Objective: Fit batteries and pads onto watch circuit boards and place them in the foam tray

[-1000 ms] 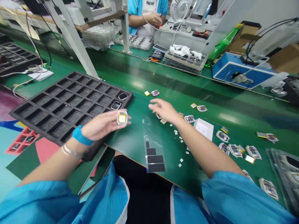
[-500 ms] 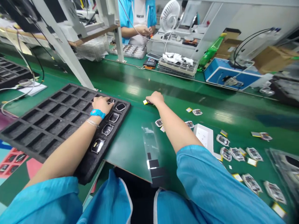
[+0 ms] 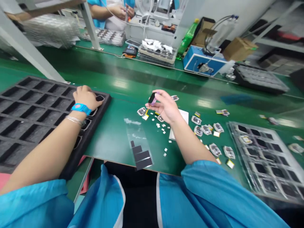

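My left hand [image 3: 85, 98] reaches over the black foam tray [image 3: 33, 114], fingers curled down into its far right cells. Its thumb touches the edge of a dark-faced watch case [image 3: 100, 98] in the corner cell; whatever lies under the fingers is hidden. Raised above the table, my right hand [image 3: 165, 106] pinches a small watch module [image 3: 152, 98] with a black face and a purplish side. Below that hand lie a watch body [image 3: 142, 111] with exposed electronics and a yellow-edged battery [image 3: 145, 117].
Small white pieces [image 3: 163, 129] are scattered beside a white box [image 3: 184, 115]. A clear film with black strips [image 3: 142, 155] lies near the front edge. Several watch bodies [image 3: 206, 129] and clear trays [image 3: 268, 158] are at right. Across the bench, a person's hands [image 3: 125, 12] work.
My right hand has lifted the module off the table, turned it up and come nearer and rightward. My left hand stays over the tray, its thumb shifted to the corner case. The view has swung right.
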Action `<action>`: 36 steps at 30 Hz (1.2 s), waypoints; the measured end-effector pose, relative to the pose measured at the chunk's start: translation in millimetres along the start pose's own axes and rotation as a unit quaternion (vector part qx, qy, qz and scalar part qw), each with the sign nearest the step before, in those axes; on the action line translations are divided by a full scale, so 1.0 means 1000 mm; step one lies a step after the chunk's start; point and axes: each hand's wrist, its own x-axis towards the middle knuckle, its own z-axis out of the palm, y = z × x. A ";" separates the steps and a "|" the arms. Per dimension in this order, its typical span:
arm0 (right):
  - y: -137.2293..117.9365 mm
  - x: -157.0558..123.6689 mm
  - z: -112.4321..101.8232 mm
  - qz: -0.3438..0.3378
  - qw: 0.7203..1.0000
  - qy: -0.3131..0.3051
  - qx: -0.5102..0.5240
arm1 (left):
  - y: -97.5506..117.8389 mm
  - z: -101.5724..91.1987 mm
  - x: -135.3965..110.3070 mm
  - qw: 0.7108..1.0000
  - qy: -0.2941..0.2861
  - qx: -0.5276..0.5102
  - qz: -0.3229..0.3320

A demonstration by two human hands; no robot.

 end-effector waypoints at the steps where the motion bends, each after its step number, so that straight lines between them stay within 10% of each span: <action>1: 0.002 -0.018 -0.006 0.012 1.000 0.008 0.014 | -0.001 0.000 0.000 1.000 0.003 0.029 -0.004; 10: 0.023 -0.119 -0.048 0.024 0.992 0.116 0.052 | -0.002 0.010 0.000 0.998 0.055 0.029 -0.018; 36: 0.042 -0.134 -0.044 0.023 0.995 0.077 0.058 | -0.011 0.029 0.001 0.990 0.129 -0.036 -0.042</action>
